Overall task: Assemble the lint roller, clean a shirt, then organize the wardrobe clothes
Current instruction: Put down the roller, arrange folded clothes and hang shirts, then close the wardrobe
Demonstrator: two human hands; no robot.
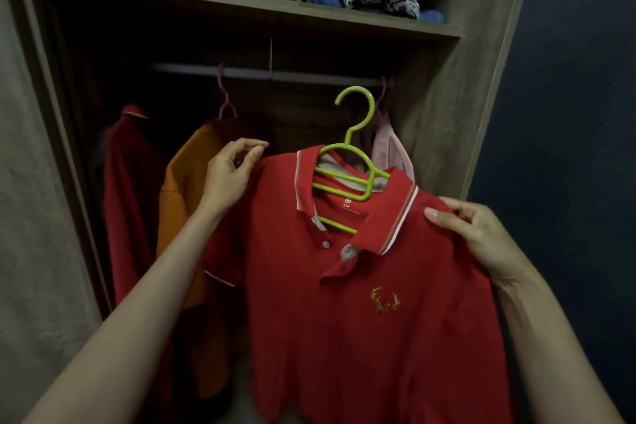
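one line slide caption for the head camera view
Left hand and right hand hold a red polo shirt on a green hanger by its shoulders before the wardrobe rail.

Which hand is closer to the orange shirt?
Left. The left hand is just beside the orange shirt; the right hand grips the red shirt at its other shoulder, farther away.

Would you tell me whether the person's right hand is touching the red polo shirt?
Touching. The head view shows the right hand gripping the red polo shirt at its shoulder, with the thumb pressed flat on the fabric.
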